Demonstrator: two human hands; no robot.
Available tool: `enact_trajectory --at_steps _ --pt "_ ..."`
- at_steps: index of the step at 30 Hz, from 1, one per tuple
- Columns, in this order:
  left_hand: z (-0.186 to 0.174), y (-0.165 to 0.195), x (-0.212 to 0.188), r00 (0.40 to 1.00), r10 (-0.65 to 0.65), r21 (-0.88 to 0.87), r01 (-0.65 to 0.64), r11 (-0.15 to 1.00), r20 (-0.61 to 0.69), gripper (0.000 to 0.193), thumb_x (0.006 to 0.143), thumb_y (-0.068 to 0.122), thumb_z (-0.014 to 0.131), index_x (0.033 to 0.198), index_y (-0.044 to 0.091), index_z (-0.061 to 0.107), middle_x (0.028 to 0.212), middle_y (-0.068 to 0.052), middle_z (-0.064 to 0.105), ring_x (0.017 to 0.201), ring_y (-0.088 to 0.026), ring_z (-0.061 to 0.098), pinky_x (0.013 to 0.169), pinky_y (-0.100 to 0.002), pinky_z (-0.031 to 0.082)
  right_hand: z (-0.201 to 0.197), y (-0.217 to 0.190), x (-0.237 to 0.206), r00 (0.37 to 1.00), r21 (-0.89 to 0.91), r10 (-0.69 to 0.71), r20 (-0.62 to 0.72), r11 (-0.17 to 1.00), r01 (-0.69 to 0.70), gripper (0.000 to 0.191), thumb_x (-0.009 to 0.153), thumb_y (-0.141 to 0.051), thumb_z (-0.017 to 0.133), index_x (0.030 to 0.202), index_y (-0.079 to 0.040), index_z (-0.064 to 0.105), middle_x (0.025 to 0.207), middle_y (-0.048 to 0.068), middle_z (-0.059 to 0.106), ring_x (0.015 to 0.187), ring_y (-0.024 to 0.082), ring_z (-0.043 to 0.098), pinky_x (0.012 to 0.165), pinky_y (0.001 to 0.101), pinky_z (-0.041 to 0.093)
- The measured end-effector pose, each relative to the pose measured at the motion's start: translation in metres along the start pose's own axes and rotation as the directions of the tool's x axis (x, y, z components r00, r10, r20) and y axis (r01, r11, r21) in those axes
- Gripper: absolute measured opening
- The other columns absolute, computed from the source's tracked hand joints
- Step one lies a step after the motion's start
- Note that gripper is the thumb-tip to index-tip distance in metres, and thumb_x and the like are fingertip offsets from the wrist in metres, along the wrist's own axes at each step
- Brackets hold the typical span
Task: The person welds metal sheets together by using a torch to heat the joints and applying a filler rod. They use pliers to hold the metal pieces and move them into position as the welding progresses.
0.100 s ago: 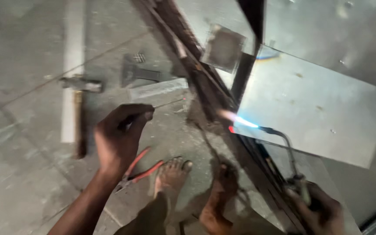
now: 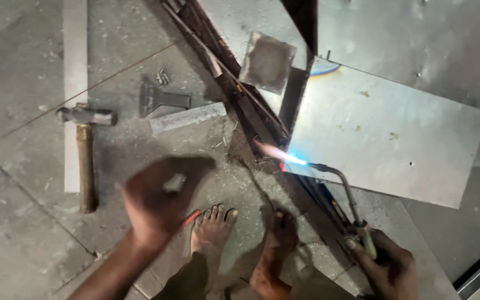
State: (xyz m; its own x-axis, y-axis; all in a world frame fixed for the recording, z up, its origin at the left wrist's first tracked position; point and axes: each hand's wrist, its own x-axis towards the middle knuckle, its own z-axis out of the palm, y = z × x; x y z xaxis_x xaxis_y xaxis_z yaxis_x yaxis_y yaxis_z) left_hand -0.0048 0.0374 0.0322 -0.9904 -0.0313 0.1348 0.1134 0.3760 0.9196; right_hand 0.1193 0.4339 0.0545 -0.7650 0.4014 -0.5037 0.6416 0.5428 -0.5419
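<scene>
**Torch lit at the metal sheet's edge**

Down at the lower right, the right hand [image 2: 387,266] is closed around the handle of a gas torch [image 2: 344,189], its grip wrapped tight on the base while the thin bent tube runs up and to the left. At the tube's tip a flame [image 2: 281,154] burns, blue at the nozzle and orange further out, playing on the dark metal frame [image 2: 251,111] right beside the near corner of a large flat metal sheet [image 2: 390,133] lying on the floor [image 2: 18,66].

The left hand [image 2: 159,200] hangs blurred above the floor, fingers curled in around a small greyish piece [image 2: 174,183]; how firmly the grip holds it cannot be told. Just beneath that hand a red handle [image 2: 191,218] shows, next to the person's bare left foot [image 2: 213,230]; the right foot [image 2: 279,239] stands near the frame.

Further left, a hammer [image 2: 86,150] with a wooden handle lies across a pale strip [image 2: 75,66]. A dark scraper-shaped plate [image 2: 159,99] and a flat grey bar [image 2: 187,118] lie close by, and a small square plate [image 2: 266,61] rests on the frame.
</scene>
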Motion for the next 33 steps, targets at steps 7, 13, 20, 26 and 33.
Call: enact_trajectory --at_steps 7,13,20,26,33 --pt "0.030 0.022 -0.001 0.885 0.419 0.085 -0.443 0.893 0.204 0.026 0.089 0.011 0.074 0.115 0.007 0.072 0.112 -0.008 0.077 0.098 -0.022 0.077 0.082 -0.033 0.061 0.008 0.004 0.007 0.992 -0.148 -0.011 0.127 0.988 0.029 0.032 0.083 -0.020 0.082 0.106 0.002 0.078 0.085 0.011 0.075 0.071 0.015 0.067 0.061 0.0326 0.055" --pt "0.031 0.014 -0.014 0.876 0.431 0.107 -0.460 0.881 0.218 0.024 0.092 0.007 0.073 0.115 0.001 0.071 0.115 -0.011 0.076 0.099 -0.022 0.078 0.084 -0.034 0.062 0.006 -0.003 -0.001 0.962 -0.198 0.183 0.203 0.970 -0.143 0.028 0.087 -0.020 0.083 0.103 0.003 0.080 0.066 0.016 0.067 0.041 0.018 0.056 0.039 0.0362 0.046" --pt "0.036 0.017 -0.014 0.865 0.438 0.054 -0.463 0.885 0.243 0.023 0.087 0.007 0.075 0.108 -0.001 0.073 0.107 -0.012 0.076 0.092 -0.024 0.076 0.079 -0.034 0.061 0.011 -0.025 -0.002 0.978 -0.068 0.145 0.150 0.988 -0.136 0.033 0.083 -0.023 0.079 0.108 -0.002 0.077 0.069 0.007 0.075 0.035 0.013 0.055 0.031 0.0330 0.046" --pt "0.040 0.020 -0.014 0.882 0.414 0.000 -0.425 0.905 0.227 0.025 0.084 0.003 0.076 0.108 -0.002 0.073 0.105 -0.014 0.075 0.092 -0.025 0.076 0.080 -0.035 0.062 0.013 -0.029 -0.003 0.973 -0.052 0.176 0.152 0.984 -0.170 0.032 0.083 -0.021 0.078 0.109 -0.003 0.078 0.073 0.009 0.076 0.038 0.014 0.055 0.033 0.0329 0.046" --pt "0.041 0.023 -0.013 0.876 0.433 0.007 -0.444 0.896 0.213 0.020 0.087 0.000 0.076 0.106 -0.003 0.073 0.100 -0.014 0.075 0.091 -0.025 0.077 0.077 -0.035 0.062 0.014 -0.029 -0.005 0.987 0.006 0.046 0.153 0.999 -0.047 0.027 0.083 -0.018 0.076 0.104 -0.001 0.077 0.081 0.006 0.078 0.040 0.009 0.059 0.033 0.0293 0.047"
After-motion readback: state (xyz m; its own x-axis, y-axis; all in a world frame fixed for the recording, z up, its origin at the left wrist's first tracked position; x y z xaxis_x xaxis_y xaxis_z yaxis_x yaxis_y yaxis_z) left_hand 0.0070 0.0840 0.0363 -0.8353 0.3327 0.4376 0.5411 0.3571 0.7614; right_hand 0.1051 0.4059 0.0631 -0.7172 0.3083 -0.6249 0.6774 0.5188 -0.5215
